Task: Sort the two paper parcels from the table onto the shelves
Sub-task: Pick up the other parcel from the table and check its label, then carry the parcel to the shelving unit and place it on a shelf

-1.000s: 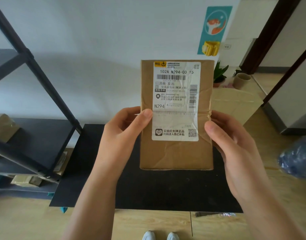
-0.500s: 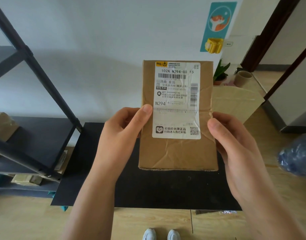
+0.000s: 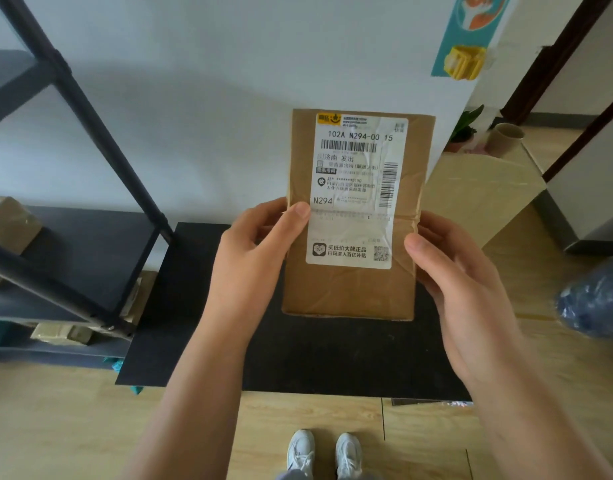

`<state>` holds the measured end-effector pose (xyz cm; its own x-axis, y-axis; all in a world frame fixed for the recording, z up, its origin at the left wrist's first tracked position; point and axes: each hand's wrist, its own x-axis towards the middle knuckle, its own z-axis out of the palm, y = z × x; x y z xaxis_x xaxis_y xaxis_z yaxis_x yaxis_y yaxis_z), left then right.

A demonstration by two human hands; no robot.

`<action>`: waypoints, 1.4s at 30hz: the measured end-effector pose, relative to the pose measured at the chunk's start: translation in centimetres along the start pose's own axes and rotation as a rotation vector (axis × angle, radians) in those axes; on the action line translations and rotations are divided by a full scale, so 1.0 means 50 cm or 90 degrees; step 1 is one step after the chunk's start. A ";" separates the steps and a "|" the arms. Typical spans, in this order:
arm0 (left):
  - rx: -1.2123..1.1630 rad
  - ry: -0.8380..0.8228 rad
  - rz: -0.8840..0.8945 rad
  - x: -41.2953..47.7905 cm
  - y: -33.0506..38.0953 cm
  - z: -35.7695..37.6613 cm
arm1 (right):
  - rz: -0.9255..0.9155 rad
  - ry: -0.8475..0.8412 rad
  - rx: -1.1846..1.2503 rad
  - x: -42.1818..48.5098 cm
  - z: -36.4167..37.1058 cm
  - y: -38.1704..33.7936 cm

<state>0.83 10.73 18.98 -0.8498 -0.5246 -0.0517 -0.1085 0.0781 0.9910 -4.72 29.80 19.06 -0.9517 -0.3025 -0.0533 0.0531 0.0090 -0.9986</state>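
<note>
Spanning both hands' grip: upright parcel [image 3: 353, 289]

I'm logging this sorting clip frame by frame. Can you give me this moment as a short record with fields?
held item: brown paper parcel, upright, white shipping label facing the camera
left hand: grips the parcel's left edge
right hand: grips its right edge
below: black table
shelves: to the left, some packages already on them
</note>
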 end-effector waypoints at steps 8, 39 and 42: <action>-0.029 0.059 -0.071 -0.061 -0.065 -0.057 | 0.062 -0.057 0.002 -0.025 0.068 0.058; -0.090 0.366 -0.177 -0.522 -0.191 -0.712 | 0.108 -0.376 -0.129 -0.422 0.689 0.079; -0.096 0.365 -0.172 -0.549 -0.187 -0.818 | 0.105 -0.378 -0.125 -0.480 0.788 0.075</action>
<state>46.28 -10.26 16.20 -0.3885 -0.8815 -0.2683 -0.1703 -0.2174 0.9611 30.23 -0.48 16.91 -0.6039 -0.7572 -0.2488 0.0745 0.2571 -0.9635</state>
